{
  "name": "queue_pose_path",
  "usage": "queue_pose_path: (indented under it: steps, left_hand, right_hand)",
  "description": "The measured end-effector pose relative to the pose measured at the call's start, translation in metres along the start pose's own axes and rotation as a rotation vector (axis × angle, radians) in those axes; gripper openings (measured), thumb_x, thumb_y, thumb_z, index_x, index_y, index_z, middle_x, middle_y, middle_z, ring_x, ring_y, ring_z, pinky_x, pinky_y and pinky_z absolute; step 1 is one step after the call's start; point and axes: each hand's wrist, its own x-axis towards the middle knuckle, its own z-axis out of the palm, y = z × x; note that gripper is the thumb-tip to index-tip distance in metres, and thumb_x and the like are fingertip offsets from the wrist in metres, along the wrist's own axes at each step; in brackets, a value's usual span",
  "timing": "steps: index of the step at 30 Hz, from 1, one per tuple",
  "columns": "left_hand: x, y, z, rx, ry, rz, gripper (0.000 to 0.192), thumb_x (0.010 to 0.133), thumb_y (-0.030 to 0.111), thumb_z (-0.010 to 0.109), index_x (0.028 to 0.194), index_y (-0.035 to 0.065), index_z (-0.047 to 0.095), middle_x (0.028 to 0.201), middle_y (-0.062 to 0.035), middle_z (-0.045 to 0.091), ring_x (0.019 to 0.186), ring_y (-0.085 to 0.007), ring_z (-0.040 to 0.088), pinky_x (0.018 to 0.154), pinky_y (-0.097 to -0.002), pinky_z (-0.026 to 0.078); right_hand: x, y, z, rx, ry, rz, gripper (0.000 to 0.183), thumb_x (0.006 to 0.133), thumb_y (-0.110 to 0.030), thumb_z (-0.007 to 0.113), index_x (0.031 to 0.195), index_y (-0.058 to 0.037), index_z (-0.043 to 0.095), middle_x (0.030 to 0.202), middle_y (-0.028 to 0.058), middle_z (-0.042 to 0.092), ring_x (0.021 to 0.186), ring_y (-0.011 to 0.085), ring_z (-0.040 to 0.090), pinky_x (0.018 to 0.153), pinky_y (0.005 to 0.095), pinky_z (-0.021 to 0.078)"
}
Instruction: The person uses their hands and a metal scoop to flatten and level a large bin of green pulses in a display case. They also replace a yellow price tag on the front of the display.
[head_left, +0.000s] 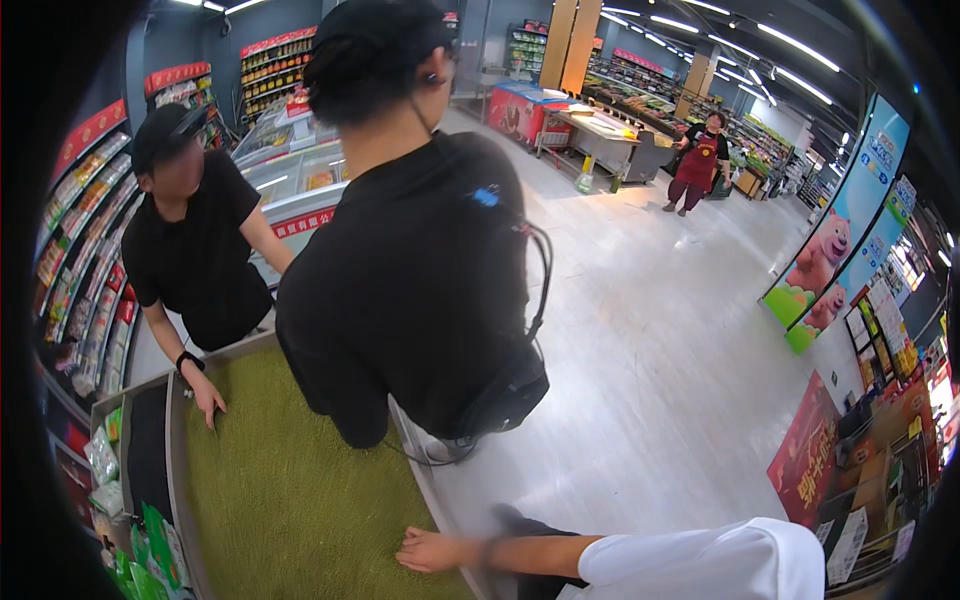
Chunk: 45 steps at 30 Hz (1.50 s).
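A broad bin (178, 480) holds a wide bed of small green beans (300, 480), which look like mung beans. From the lower right, my right arm in a white short sleeve reaches over the bin's edge. My right hand (429, 551) lies low on the beans near that edge, its fingers bent; whether it grips any beans is hidden. My left hand is out of view. At the bin's far left, another person's hand (204, 397) with a black wristband touches the beans.
A person in black (420, 285) stands close in front, back turned, beside the bin. Another person in black (202, 247) leans over its far end. Green packages (161, 547) lie left of the bin. Farther off are freezers (300, 169), shelves and a person in a red apron (697, 161).
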Motion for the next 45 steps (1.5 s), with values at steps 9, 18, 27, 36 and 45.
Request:
queue_pose_path:
  steps: [9, 18, 27, 36, 45]
  left_hand:
    - [-0.031, 0.063, -0.039, -0.079, -0.054, 0.028, 0.026, 0.093, 0.020, 0.065, 0.089, -0.0041, 0.073, 0.077, -0.0246, 0.069, 0.074, -0.0405, 0.068, 0.062, -0.0506, 0.051]
    - [-0.108, -0.010, 0.058, -0.136, -0.173, 0.083, 0.042, 0.098, 0.031, 0.059, 0.122, -0.0034, 0.062, 0.102, -0.0266, 0.069, 0.091, -0.0389, 0.067, 0.074, -0.0485, 0.053]
    - [-0.160, 0.042, 0.018, -0.066, -0.260, 0.095, 0.046, 0.099, 0.033, 0.053, 0.127, -0.0031, 0.059, 0.115, -0.0288, 0.065, 0.109, -0.0411, 0.062, 0.093, -0.0529, 0.048]
    - [-0.192, 0.012, 0.092, -0.810, 0.286, -0.080, 0.049, 0.101, 0.034, 0.046, 0.133, -0.0033, 0.056, 0.129, -0.0331, 0.059, 0.121, -0.0536, 0.054, 0.109, -0.0666, 0.032]
    - [-0.234, -0.014, 0.070, 0.744, -0.288, 0.268, 0.069, 0.102, 0.048, 0.040, 0.151, 0.0000, 0.034, 0.154, -0.0374, 0.027, 0.147, -0.0556, 0.011, 0.114, -0.0732, 0.006]
  right_hand:
    - [-0.002, -0.018, -0.021, 0.107, -0.311, 0.068, 0.025, 0.105, -0.024, 0.048, 0.096, -0.0042, 0.061, 0.083, 0.0124, 0.055, 0.090, 0.0280, 0.053, 0.089, 0.0413, 0.0366]
    - [-0.014, -0.016, -0.002, 0.098, -0.342, 0.090, 0.031, 0.106, -0.027, 0.050, 0.116, -0.0006, 0.064, 0.100, 0.0143, 0.060, 0.103, 0.0323, 0.052, 0.098, 0.0481, 0.0371]
    - [-0.008, -0.019, 0.002, 0.140, -0.304, 0.106, 0.031, 0.105, -0.027, 0.051, 0.117, -0.0012, 0.064, 0.103, 0.0153, 0.061, 0.104, 0.0331, 0.052, 0.100, 0.0477, 0.0361]
    - [-0.007, -0.027, 0.005, 0.044, -0.199, 0.122, 0.020, 0.100, -0.025, 0.054, 0.102, -0.0058, 0.061, 0.092, 0.0104, 0.059, 0.097, 0.0276, 0.054, 0.093, 0.0444, 0.0378]
    - [0.002, -0.033, 0.014, -0.081, -0.248, 0.090, 0.020, 0.099, -0.025, 0.054, 0.098, -0.0077, 0.065, 0.091, 0.0108, 0.062, 0.097, 0.0283, 0.057, 0.092, 0.0435, 0.0406]
